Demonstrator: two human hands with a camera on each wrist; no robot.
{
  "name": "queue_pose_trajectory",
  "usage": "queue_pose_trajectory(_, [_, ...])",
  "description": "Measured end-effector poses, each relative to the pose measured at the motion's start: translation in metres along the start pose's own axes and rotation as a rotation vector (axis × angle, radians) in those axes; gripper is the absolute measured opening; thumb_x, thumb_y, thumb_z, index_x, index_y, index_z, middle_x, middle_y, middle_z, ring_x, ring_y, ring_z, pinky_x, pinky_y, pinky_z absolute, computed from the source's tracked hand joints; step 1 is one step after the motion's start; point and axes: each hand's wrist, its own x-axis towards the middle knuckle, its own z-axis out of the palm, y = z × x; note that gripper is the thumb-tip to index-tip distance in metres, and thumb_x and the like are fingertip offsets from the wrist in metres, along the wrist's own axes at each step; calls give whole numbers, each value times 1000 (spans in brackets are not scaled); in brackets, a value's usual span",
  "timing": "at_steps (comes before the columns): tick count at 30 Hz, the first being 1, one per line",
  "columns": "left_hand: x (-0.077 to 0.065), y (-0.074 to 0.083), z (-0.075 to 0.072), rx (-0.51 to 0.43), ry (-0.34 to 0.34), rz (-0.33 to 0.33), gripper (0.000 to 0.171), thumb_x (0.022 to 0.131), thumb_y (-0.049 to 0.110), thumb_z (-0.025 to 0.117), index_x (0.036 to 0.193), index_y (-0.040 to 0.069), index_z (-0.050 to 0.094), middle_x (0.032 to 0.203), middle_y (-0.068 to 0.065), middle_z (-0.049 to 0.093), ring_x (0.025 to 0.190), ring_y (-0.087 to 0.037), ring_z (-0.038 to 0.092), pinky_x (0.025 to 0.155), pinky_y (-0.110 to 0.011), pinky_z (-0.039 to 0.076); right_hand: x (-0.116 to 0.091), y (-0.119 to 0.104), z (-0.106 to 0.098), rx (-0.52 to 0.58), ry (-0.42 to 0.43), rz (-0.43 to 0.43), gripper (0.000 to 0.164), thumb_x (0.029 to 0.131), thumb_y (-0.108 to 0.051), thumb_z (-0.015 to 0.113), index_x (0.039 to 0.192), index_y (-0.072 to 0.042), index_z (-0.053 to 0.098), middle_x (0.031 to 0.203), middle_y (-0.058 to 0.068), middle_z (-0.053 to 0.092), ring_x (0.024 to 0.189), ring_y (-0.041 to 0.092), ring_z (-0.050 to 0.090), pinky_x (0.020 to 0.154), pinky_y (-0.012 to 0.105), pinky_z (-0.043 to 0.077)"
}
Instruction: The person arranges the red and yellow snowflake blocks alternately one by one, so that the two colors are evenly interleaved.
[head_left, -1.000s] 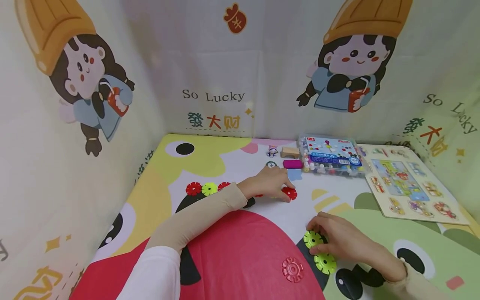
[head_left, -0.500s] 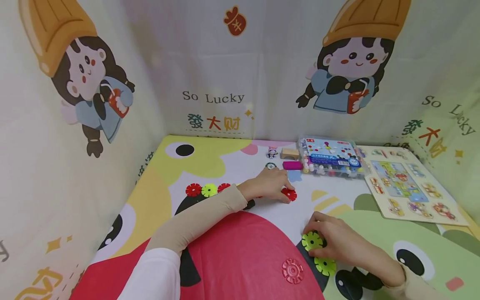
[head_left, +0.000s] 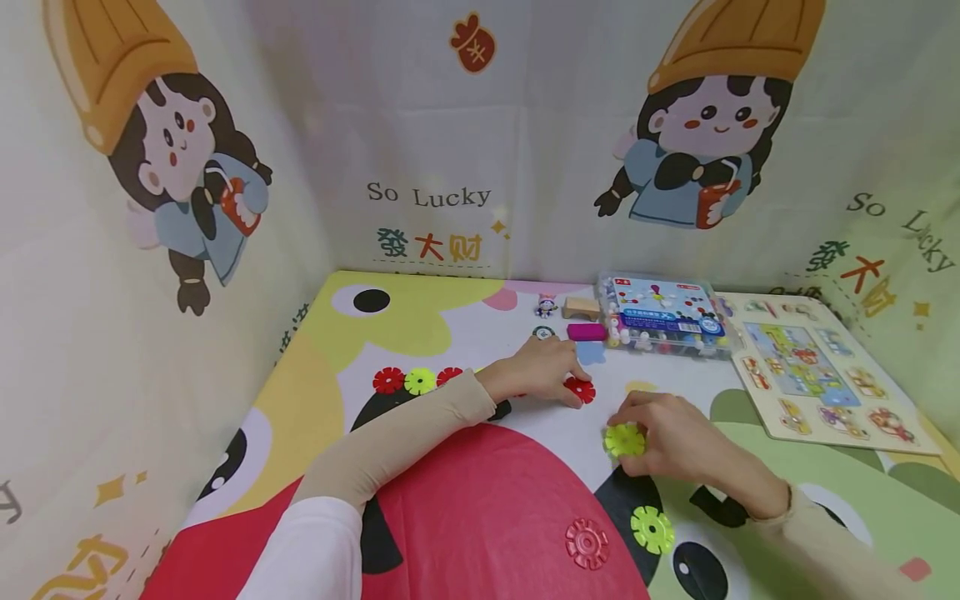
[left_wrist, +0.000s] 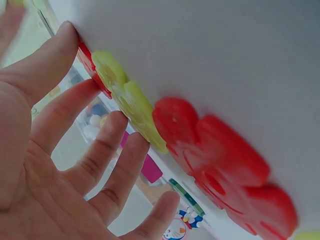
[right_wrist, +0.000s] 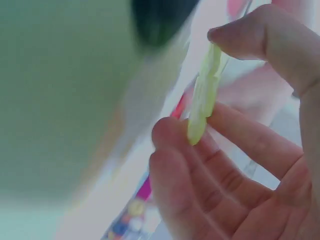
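My left hand (head_left: pixel 540 368) pinches a red notched plastic disc (head_left: pixel 580 390) between thumb and index finger at the right end of a row of discs. In the left wrist view its other fingertips touch or lie close to a yellow-green disc (left_wrist: pixel 130 100) beside that red one, with another red disc (left_wrist: pixel 215 165) following. Sleeve and hand hide the row's middle in the head view. My right hand (head_left: pixel 678 437) holds a yellow-green notched disc (head_left: pixel 625 439) by its edges, seen edge-on in the right wrist view. Below it lies a second yellow-green disc (head_left: pixel 652 530).
A red disc (head_left: pixel 587 543) lies on the red part of the printed mat. At the back are a clear box of beads (head_left: pixel 663 317), a wooden block (head_left: pixel 581 308), a magenta block (head_left: pixel 587 332), a small figurine (head_left: pixel 546 306) and a puzzle board (head_left: pixel 817 367).
My right hand has picked up the upper yellow-green disc and moved it away toward the row, leaving the other one behind. The left hand stays at the red disc.
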Motion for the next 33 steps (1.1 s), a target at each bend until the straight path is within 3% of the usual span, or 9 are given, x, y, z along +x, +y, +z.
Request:
queue_pose_trajectory(8, [0,5,-2,-13,-10,-11,49,76,58,69,123,45,59,105,9,52,92,-8,44,75,-31,41,37,41,0,14,67,-3,33,70,-30,83,98,-14,75,94,2,71,76,12,61,61,21,46])
queue_pose_trajectory(13, [1,4,0,-24,-9,-8,49,76,58,69,122,45,60,104,9,52,92,-7,44,76,-32,41,42,46,9,5,90,-35,33,73,-34,81,98,-15,76,95,0,72,82,14,66,65,24,50])
queue_pose_trajectory(18, [2,-1,1,-37,0,0,50,75,59,69,122,44,61,104,10,53,93,-6,44,77,-32,42,37,42,11,-4,85,15,35,76,-37,77,105,-17,74,101,0,71,89,16,66,72,33,54])
queue_pose_trajectory(21, [3,0,-1,-31,-13,9,50,75,60,69,121,43,62,107,10,53,97,-7,45,80,-35,43,26,31,7,-2,63,46,38,77,-39,76,109,-18,72,105,0,69,90,15,65,72,33,53])
queue_pose_trajectory(24, [5,3,-6,-19,-23,0,50,74,62,68,119,40,63,108,10,54,99,-8,46,83,-37,43,10,8,2,-27,47,16,40,77,-43,75,109,-21,71,103,-3,66,88,11,63,69,29,52])
queue_pose_trajectory(27, [7,7,-9,-16,-25,6,51,74,62,68,119,37,63,108,11,57,100,-8,47,81,-33,42,-9,-22,3,-14,-13,-87,41,77,-51,72,110,-27,70,100,-10,63,87,5,59,69,25,51])
queue_pose_trajectory(31, [14,15,-9,-26,-38,57,53,77,60,66,125,38,60,111,12,58,101,-8,47,78,-30,40,-32,-56,16,35,-167,-259,48,79,-63,61,117,-34,65,105,-15,57,94,0,53,71,23,49])
queue_pose_trajectory(33, [18,19,-7,-28,-38,80,52,79,59,66,127,39,58,112,12,58,100,-7,46,77,-30,39,-39,-66,23,31,-202,-297,49,81,-65,58,119,-35,63,107,-15,54,97,0,50,71,22,49])
